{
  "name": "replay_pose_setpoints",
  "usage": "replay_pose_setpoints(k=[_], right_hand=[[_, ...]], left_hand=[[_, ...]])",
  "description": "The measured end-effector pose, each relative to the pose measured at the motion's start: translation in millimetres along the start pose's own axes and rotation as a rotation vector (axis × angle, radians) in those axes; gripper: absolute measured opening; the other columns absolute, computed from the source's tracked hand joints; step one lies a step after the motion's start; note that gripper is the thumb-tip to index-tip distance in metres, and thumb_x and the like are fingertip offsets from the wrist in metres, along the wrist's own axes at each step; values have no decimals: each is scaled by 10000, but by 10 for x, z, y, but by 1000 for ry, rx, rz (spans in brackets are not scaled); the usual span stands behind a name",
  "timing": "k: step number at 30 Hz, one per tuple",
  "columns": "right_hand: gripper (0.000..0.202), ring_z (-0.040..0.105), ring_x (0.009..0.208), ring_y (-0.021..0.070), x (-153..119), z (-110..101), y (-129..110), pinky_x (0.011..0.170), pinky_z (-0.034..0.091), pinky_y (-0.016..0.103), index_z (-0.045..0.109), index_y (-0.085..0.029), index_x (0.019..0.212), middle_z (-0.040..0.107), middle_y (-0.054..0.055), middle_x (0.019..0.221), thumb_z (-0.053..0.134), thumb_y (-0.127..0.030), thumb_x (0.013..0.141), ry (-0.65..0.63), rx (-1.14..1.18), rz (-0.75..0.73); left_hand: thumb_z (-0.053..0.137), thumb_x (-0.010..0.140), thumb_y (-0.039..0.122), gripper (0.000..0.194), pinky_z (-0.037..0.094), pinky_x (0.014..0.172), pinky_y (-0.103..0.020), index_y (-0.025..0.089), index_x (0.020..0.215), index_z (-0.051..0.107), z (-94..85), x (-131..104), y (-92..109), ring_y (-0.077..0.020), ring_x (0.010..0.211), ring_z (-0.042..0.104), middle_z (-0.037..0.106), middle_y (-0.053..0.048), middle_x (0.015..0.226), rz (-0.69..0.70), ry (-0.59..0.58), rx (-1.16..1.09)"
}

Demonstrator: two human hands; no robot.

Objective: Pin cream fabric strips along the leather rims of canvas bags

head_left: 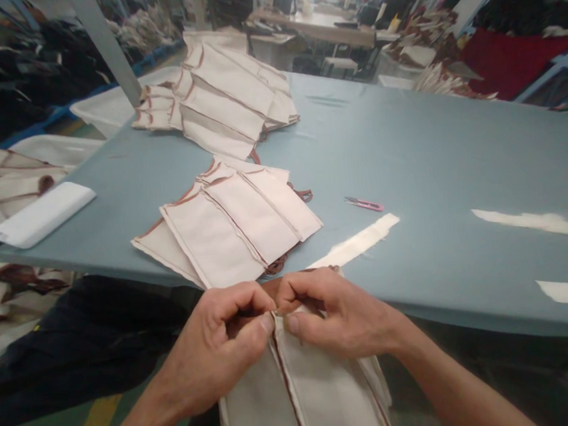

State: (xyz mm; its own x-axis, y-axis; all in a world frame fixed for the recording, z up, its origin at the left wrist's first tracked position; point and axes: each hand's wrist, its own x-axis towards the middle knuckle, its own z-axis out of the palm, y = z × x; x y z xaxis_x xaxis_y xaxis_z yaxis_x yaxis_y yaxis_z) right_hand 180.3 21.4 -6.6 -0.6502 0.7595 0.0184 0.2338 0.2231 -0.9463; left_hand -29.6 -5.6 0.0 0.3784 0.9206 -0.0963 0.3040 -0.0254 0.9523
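A cream fabric bag piece (326,390) with brown-edged seams hangs over my lap at the table's front edge. My left hand (226,342) pinches its top edge just left of a lengthwise seam. Close beside it, my right hand (334,312) pinches the same edge on the other side, the fingertips of both hands nearly meeting. Brown material shows behind the fingers. Just beyond my hands lies a small stack of similar cream pieces (254,216) with brown cords at its side. Pink-handled thread snips (365,204) rest on the table to the right.
A larger pile of cream pieces (227,91) sits farther back on the blue-grey table (434,158). Cream fabric strips (357,241) lie on the right side. A white device (43,213) with a dark cable is at the left edge, near white bins (98,107).
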Motion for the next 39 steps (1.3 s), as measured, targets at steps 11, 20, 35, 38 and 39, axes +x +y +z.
replay_pose_setpoints(k=[11, 20, 35, 38, 39], right_hand=[[86, 497, 616, 117, -15, 55, -150, 629, 344, 257, 557, -196, 819, 573, -28, 700, 518, -132, 862, 76, -346, -158], [66, 620, 705, 150, -26, 136, -152, 696, 421, 271, 582, -196, 842, 696, 13, 780, 575, -135, 818, 120, -325, -189], [77, 524, 621, 119, 28, 301, -31, 626, 382, 241, 581, -206, 732, 591, -42, 671, 563, -143, 773, 220, -103, -18], [75, 515, 614, 110, 17, 365, -18, 633, 385, 238, 577, -201, 730, 584, -48, 661, 564, -148, 781, 288, -56, -16], [75, 514, 617, 109, 12, 379, -23, 634, 384, 237, 574, -199, 725, 582, -49, 661, 567, -146, 777, 303, -45, -7]], left_hand=[[538, 815, 148, 182, 389, 530, -161, 187, 712, 683, -96, -23, 68, -68, 521, 524, 596, 72, 587, 217, 51, 414], [531, 856, 136, 185, 339, 549, -219, 206, 687, 559, -163, -66, 23, -83, 573, 485, 536, 79, 623, 191, -52, 482], [497, 1016, 87, 202, 466, 695, -185, 219, 964, 641, -175, -179, -48, -94, 754, 668, 674, 35, 855, 365, -43, 482], [484, 1021, 98, 202, 468, 671, -205, 214, 946, 630, -153, -190, -92, -106, 716, 658, 657, 27, 821, 396, -21, 556], [474, 1025, 104, 212, 469, 661, -213, 212, 928, 629, -154, -199, -111, -113, 705, 656, 656, 21, 807, 420, -20, 591]])
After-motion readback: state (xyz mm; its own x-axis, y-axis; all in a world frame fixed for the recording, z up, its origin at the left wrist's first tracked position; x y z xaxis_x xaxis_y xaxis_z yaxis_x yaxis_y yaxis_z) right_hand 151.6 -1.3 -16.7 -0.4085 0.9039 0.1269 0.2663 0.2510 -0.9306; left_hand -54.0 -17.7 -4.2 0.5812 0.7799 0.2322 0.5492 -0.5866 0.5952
